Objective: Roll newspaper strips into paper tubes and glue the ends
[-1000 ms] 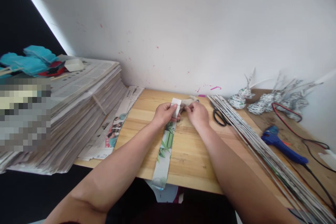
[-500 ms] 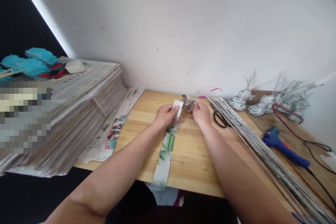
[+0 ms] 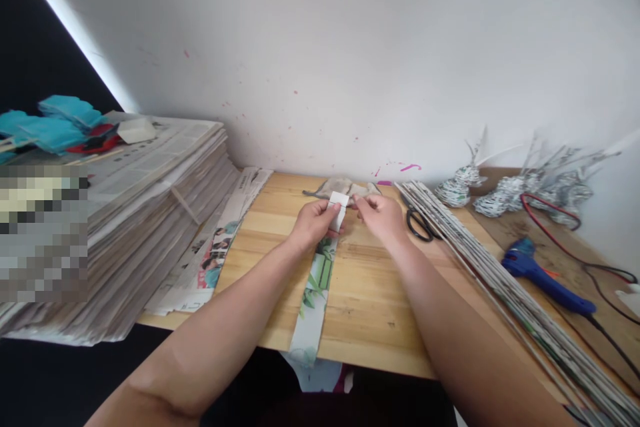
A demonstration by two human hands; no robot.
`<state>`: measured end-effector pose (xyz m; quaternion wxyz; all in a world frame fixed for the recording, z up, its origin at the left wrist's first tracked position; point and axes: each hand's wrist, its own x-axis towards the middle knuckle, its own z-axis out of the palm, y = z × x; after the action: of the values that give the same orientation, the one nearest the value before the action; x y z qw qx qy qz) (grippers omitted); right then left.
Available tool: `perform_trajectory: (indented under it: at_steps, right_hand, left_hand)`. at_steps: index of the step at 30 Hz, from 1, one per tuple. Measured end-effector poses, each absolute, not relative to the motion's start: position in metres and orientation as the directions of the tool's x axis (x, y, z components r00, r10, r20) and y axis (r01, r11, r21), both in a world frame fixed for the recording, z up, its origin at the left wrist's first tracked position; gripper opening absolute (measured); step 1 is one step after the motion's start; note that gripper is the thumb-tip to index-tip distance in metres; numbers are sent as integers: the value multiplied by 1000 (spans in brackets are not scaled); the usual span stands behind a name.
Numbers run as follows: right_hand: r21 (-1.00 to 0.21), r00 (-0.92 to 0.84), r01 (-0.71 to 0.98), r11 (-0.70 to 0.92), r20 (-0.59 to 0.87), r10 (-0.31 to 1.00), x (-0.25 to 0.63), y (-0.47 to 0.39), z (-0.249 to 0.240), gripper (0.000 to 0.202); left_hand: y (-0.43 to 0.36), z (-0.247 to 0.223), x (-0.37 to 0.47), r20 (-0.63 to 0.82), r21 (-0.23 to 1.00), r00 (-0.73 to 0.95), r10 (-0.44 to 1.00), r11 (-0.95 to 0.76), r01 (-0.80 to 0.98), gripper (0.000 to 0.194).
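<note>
I am watching from far away through the head camera. My left hand [image 3: 313, 221] is gripping a small white piece [image 3: 339, 213], with the thumb pressing on its front. A thin dark line is crossing the white piece, but I cannot tell if it is a thread or a mark. Below the fingers, a long paper strip [image 3: 315, 287] with green leaves is lying on the wooden table [image 3: 370, 293], and its near end is sticking out over the edge. I cannot tell if the white piece is part of the strip or a bit on its own.

My right hand [image 3: 384, 219] is curling just beside the white piece, with finger and thumb close together. I cannot tell if they are pinching anything, because the tips are too small to see. A gray cloth [image 3: 337, 185] is lying just behind both hands.

For this careful finger work, I am thinking the left thumb should press firmly but softly, so the paper does not bend. The right fingertips should move slowly and touch lightly. I am also minding my arms, because bumping the loose end over the edge could twist the strip.
</note>
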<state>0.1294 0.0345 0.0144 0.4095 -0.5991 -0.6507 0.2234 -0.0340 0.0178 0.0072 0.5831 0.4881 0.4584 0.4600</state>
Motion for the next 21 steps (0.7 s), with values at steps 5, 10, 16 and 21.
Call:
perform_trajectory:
  at_steps: [5, 10, 16, 21]
  right_hand:
    - [-982, -141, 150, 112, 91, 986, 132, 33, 17, 31]
    - [-994, -109, 105, 43, 31, 994, 131, 30, 19, 36]
    - [-995, 6, 93, -21, -21, 1000, 132, 30, 22, 28]
    - [-999, -171, 9, -34, -35, 985, 129, 26, 24, 29]
  left_hand:
    - [16, 10, -33, -58, 995, 167, 984, 70, -64, 30]
    - [16, 9, -33, -38, 998, 151, 988, 44, -42, 28]
    - [16, 9, -32, -54, 997, 142, 988, 60, -42, 26]
    - [16, 7, -32, -39, 998, 156, 987, 46, -41, 27]
